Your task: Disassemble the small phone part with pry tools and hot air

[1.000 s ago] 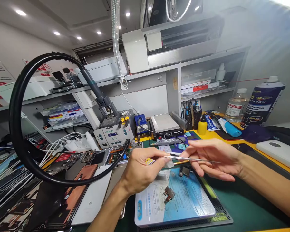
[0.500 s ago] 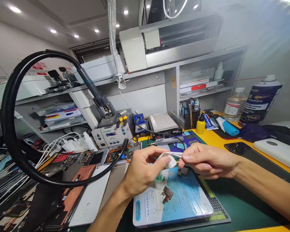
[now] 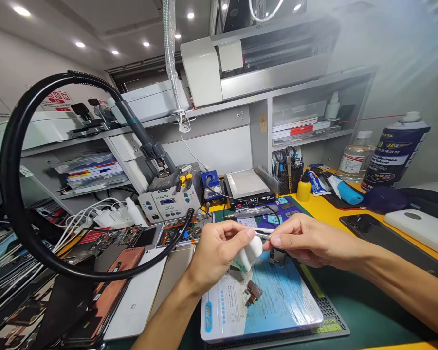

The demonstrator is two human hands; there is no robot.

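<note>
My left hand (image 3: pixel 221 250) is closed around a small white, round-edged thing with green print (image 3: pixel 251 253), held above the mat; I cannot make out its exact kind. Between the thumb and fingers of my right hand (image 3: pixel 301 240) is a pair of tweezers (image 3: pixel 262 232), pointing left with the tips close to the white thing. My left fingers partly hide those tips. Below, a small brown and grey phone part (image 3: pixel 253 291) lies on the blue and white box (image 3: pixel 277 306). Another dark metal part (image 3: pixel 277 256) sits at the box's far edge.
A thick black hose (image 3: pixel 7 170) loops at the left, above phones and circuit boards. Behind my hands stand a rework station (image 3: pixel 168 204) and a flat heating plate (image 3: pixel 248 183). A yellow bottle (image 3: pixel 304 188) and a spray can (image 3: pixel 390 155) stand at the right.
The white thing has turned in my left hand, and its green-printed part now shows below its white side. My right hand with the tweezers has shifted slightly.
</note>
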